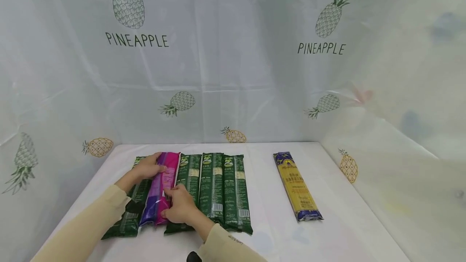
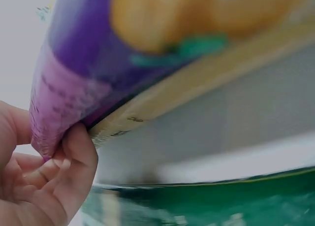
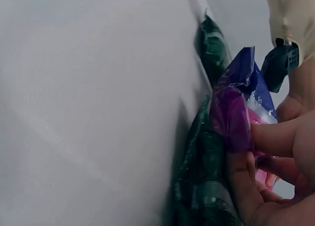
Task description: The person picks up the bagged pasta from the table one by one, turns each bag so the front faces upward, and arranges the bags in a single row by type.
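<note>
A pink and purple pasta packet [image 1: 167, 181] is between both hands, at the left part of the table. Near its top, my left hand [image 1: 148, 166] grips it; the left wrist view shows thumb and fingers pinching a packet corner [image 2: 51, 113]. My right hand [image 1: 183, 206] holds the lower right side, and in the right wrist view the fingers pinch the purple end [image 3: 231, 117]. Green spaghetti packets lie on either side: one to the left [image 1: 127, 221], partly hidden by the left arm, and several to the right, including a middle one [image 1: 211, 185].
Apart on the right side lies a yellow and blue pasta packet [image 1: 296, 187], slightly slanted. A white cloth covers the table [image 1: 276, 241]. Pineapple-printed curtains [image 1: 233, 51] hang behind and at both sides.
</note>
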`<state>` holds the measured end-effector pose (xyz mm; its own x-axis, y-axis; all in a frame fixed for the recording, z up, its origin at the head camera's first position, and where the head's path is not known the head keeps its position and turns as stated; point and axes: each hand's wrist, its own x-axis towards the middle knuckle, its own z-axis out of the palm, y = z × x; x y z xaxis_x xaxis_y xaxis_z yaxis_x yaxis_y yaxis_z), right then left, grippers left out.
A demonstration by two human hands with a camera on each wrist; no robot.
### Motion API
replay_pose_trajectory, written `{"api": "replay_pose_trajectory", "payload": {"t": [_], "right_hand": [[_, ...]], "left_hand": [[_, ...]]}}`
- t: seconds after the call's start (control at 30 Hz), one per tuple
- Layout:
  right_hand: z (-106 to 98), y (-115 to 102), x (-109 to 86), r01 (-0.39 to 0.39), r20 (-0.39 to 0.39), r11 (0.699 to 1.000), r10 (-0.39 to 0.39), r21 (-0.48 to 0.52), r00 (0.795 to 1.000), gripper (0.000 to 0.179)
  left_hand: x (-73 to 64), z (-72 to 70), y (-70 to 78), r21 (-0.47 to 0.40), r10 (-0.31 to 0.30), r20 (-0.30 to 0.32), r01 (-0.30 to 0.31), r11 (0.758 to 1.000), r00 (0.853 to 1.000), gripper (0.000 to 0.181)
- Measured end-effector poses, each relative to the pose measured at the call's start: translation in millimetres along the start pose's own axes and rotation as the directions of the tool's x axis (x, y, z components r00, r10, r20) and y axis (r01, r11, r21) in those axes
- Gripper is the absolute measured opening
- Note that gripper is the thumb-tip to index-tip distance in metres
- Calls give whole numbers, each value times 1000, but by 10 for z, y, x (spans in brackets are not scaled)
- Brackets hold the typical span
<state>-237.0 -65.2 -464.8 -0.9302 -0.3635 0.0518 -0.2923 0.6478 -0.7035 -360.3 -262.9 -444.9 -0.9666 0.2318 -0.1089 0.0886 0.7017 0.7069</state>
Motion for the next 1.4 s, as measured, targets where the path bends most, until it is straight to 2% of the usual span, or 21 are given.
{"api": "replay_pose_trajectory", "payload": {"t": [0.17, 0.3, 0.37, 0.47, 0.63, 0.7, 0.77, 0.8, 0.83, 0.93, 1.07, 1.1, 1.13, 1.2, 1.23, 1.3, 1.4], "right_hand": [[-199, 28, -93, 11, 14, 982, -14, 187, 1000, 69], [-476, 80, -243, 38, 14, 974, -42, 224, 999, 68], [-632, 137, -352, 67, 16, 975, -72, 213, 997, 67], [-830, 278, -532, 86, 8, 971, -91, 224, 996, 67], [-1084, 654, -787, 90, -17, 952, -89, 292, 996, 64], [-1180, 807, -870, 68, -12, 930, -68, 362, 998, 62], [-1267, 938, -950, 17, 2, 889, -20, 458, 1000, 63], [-1299, 996, -985, -16, 13, 858, 11, 513, 1000, 64], [-1325, 1044, -1019, -54, 28, 813, 46, 580, 999, 66], [-1366, 1169, -1096, -142, 91, 632, 112, 762, 990, 75], [-1366, 1284, -1155, -193, 173, 380, 85, 905, 981, 78], [-1362, 1304, -1167, -195, 183, 337, 68, 921, 981, 78], [-1358, 1321, -1177, -194, 186, 309, 54, 931, 981, 78], [-1348, 1345, -1193, -188, 185, 285, 37, 940, 982, 77], [-1342, 1351, -1197, -183, 180, 292, 35, 939, 983, 77], [-1333, 1354, -1201, -170, 163, 327, 48, 930, 985, 78], [-1329, 1346, -1202, -146, 126, 389, 78, 909, 989, 79]], "left_hand": [[-79, -89, 278, -13, 51, -33, -52, 999, 998, 84], [-91, -63, 563, -40, 79, -49, -81, 996, 996, 86], [-80, 12, 708, -67, 92, -48, -95, 993, 995, 85], [-59, 201, 921, -109, 103, -53, -108, 988, 993, 84], [6, 560, 1237, -138, 125, -81, -136, 981, 989, 82], [36, 677, 1336, -160, 136, -87, -148, 976, 987, 82], [59, 780, 1426, -185, 138, -97, -154, 971, 986, 82], [68, 826, 1465, -207, 138, -100, -156, 966, 985, 81], [73, 869, 1505, -232, 135, -101, -155, 960, 986, 81], [87, 992, 1604, -343, 134, -93, -158, 926, 987, 81], [104, 1134, 1698, -483, 162, -58, -169, 859, 985, 81], [107, 1165, 1715, -500, 171, -49, -172, 848, 984, 81], [109, 1193, 1727, -513, 174, -38, -168, 842, 984, 81], [112, 1243, 1736, -520, 178, -17, -161, 839, 984, 79], [112, 1263, 1732, -517, 184, -8, -161, 841, 983, 78], [111, 1294, 1718, -508, 197, 10, -165, 846, 980, 74], [112, 1329, 1693, -467, 208, 25, -173, 867, 978, 73]]}}
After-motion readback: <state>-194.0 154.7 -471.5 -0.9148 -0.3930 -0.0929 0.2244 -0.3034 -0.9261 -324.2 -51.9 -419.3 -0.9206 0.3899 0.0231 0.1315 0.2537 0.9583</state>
